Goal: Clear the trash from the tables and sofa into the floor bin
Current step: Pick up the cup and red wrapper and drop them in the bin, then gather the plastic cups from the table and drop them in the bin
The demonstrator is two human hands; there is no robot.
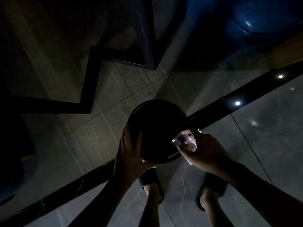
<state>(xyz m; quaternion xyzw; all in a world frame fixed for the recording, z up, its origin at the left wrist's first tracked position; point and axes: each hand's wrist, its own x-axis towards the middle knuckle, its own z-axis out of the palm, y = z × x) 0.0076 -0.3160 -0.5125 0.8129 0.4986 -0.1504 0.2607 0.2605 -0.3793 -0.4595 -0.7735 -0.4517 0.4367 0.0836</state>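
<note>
Very dim, heavy shadow; glare spots right; wide-angle edge distortion.

A round black floor bin (157, 128) stands on a dim tiled floor (105, 102), with bare floor to its left and far side. A dark table frame (91, 79) crosses far left; blue seating (246, 22) blocks far right.

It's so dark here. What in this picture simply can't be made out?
All from the head view:
- Inside of the black bin: lost in darkness; any contents cannot be told.
- The clear plastic piece held by the right hand: crumpled and blurred, its kind unclear.
- Fingertips of the left hand: curled over the bin's rim, hidden.
- The blue seat: cut off by the top edge.
- Left side: too dim.
</note>
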